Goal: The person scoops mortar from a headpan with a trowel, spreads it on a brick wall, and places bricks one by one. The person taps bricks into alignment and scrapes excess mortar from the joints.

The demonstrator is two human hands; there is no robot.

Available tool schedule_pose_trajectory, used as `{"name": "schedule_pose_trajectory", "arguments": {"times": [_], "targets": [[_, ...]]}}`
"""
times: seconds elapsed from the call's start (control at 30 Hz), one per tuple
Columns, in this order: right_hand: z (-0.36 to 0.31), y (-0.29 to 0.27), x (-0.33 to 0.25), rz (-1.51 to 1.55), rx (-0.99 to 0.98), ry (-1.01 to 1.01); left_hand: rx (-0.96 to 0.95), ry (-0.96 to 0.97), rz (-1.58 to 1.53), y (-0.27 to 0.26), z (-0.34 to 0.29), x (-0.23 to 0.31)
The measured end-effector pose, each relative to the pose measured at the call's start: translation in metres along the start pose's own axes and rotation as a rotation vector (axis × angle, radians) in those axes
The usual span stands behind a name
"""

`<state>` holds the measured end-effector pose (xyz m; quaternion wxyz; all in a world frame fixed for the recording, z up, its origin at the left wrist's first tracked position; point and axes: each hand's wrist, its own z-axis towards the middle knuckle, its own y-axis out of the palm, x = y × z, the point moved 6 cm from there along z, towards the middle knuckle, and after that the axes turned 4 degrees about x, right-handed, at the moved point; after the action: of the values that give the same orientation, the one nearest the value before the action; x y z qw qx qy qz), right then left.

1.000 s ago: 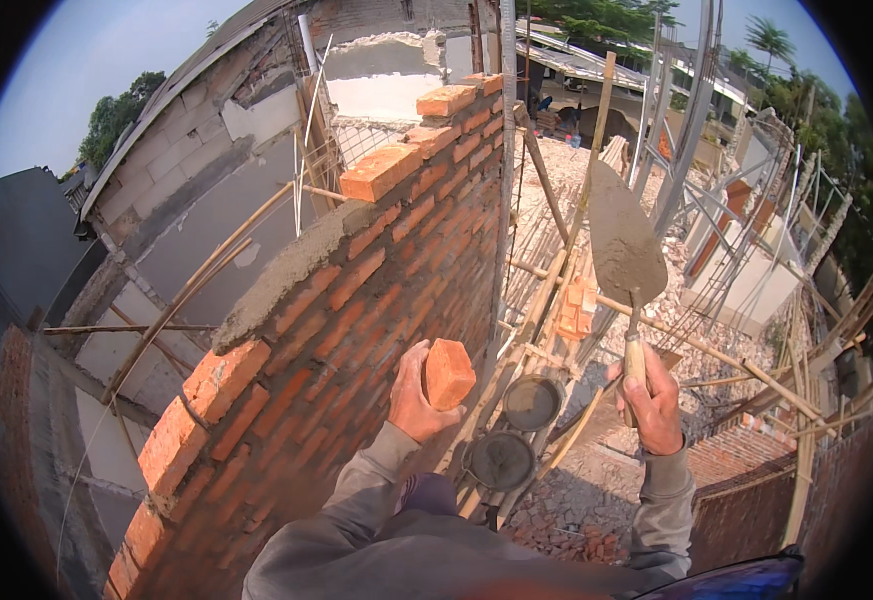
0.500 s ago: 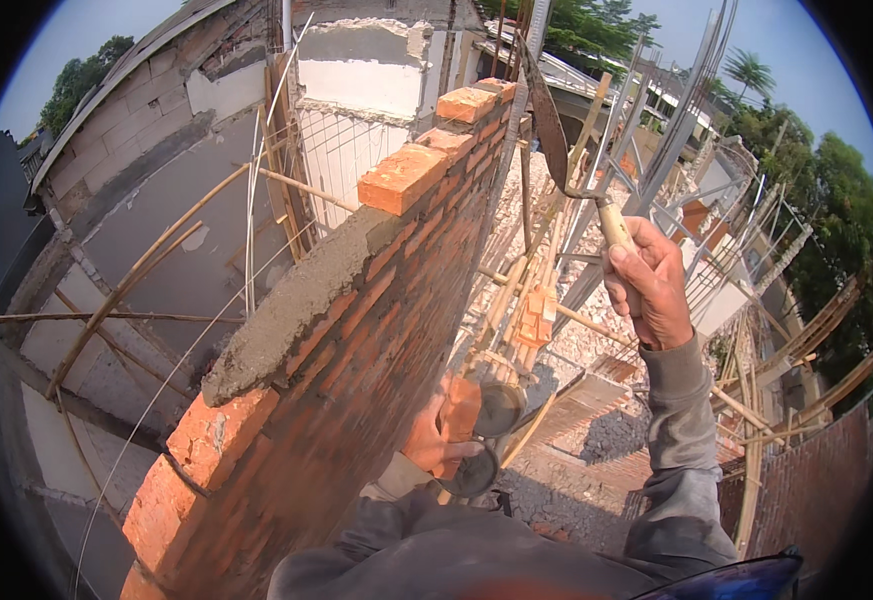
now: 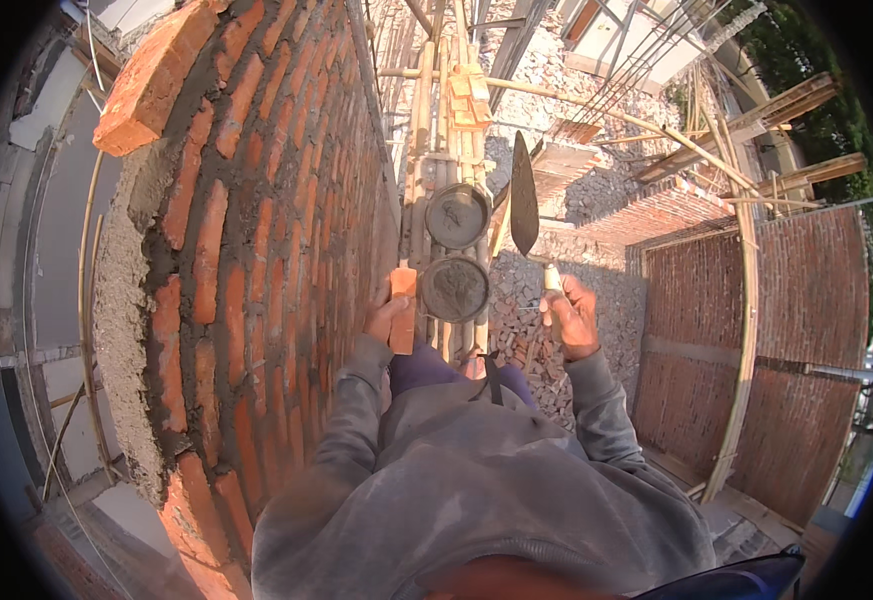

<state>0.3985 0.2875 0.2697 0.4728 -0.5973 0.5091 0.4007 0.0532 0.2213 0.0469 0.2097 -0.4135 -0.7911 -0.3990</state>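
Observation:
My left hand (image 3: 382, 320) grips an orange brick (image 3: 403, 308), held upright beside the wall's face. In my right hand (image 3: 577, 318) is a trowel by its pale handle; its dark pointed blade (image 3: 523, 195) points away from me. Between and beyond my hands stand two round buckets of grey mortar, the nearer bucket (image 3: 487, 287) and the farther bucket (image 3: 486, 212). To my left rises a brick wall (image 3: 286, 200) with rough grey joints. A bed of wet mortar (image 3: 121, 290) covers part of its top, with a laid brick (image 3: 156, 80) at the far end of that bed.
Bamboo poles (image 3: 422, 130) run ahead under the buckets, with a stack of bricks (image 3: 470, 98) farther along. Rubble (image 3: 526, 350) lies far below on the right. Another brick wall (image 3: 691, 300) and an upright bamboo pole (image 3: 746, 300) stand to the right.
My view has tipped down toward the buckets. The trowel in my right hand has come down from above the wall's height to beside the buckets. My left hand still holds the brick, now more in the open.

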Motion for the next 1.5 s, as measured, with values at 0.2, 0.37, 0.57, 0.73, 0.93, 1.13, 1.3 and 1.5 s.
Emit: {"name": "schedule_pose_trajectory", "arguments": {"times": [0.2,0.37,0.57,0.73,0.93,1.13,1.3,1.5], "targets": [[-0.111,-0.059,0.179,-0.078,0.245,0.463,0.088,-0.019,0.784,0.019,0.034,-0.027],[-0.189,-0.084,0.279,-0.196,0.264,0.645,0.138,-0.204,1.311,0.026,0.078,-0.091],[-0.175,-0.095,0.308,-0.394,0.127,0.381,0.185,-0.130,1.358,0.050,0.051,-0.114],[-0.080,-0.086,0.272,-0.676,0.069,-0.184,0.123,-0.005,1.092,0.094,-0.023,-0.015],[0.027,-0.057,0.230,-0.397,0.049,-0.003,0.283,0.287,1.126,0.144,-0.172,0.170],[0.073,-0.006,0.193,-0.292,-0.091,-0.145,0.360,0.761,1.105,0.178,-0.388,0.287],[0.061,0.029,0.198,-0.320,-0.154,-0.019,0.756,0.807,1.563,0.188,-0.491,0.348],[0.026,0.039,0.150,-0.529,-0.230,-0.467,1.057,0.621,1.947,0.163,-0.461,0.400]]}}
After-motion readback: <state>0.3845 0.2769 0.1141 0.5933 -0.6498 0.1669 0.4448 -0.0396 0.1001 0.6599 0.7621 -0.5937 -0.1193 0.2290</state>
